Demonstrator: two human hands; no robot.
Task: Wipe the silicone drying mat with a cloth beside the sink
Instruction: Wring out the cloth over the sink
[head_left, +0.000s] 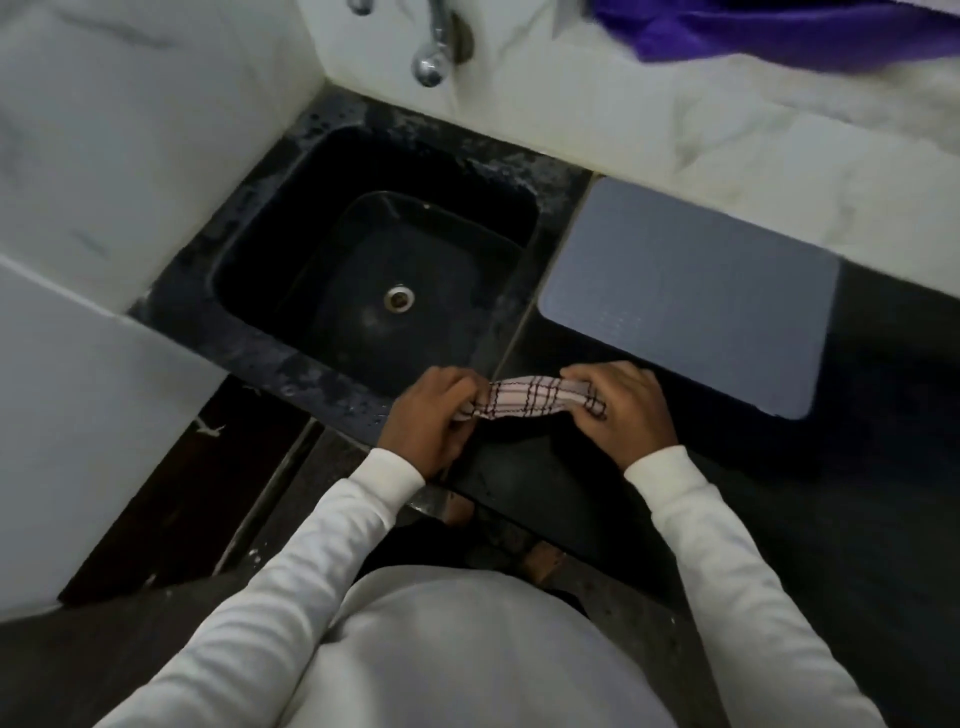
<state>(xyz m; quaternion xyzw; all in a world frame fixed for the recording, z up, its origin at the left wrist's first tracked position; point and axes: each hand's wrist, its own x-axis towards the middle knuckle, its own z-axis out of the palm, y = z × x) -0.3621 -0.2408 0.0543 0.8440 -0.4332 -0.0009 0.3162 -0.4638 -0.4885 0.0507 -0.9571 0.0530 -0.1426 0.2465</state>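
A grey silicone drying mat (685, 291) lies flat on the black counter to the right of the black sink (291, 249). A white cloth with dark checks (535, 397) is bunched into a roll and stretched between both hands, over the counter's front edge, near the mat's front left corner. My left hand (431, 415) grips the cloth's left end. My right hand (623, 410) grips its right end, a short way from the mat. Both arms wear white sleeves.
A chrome tap (434, 62) hangs above the sink's back rim. The sink's drain (399, 298) sits in its dark bowl. White marble-look tiles (675, 119) back the counter. A purple cloth (779, 26) lies at the top right. The black counter (883, 415) extends to the right.
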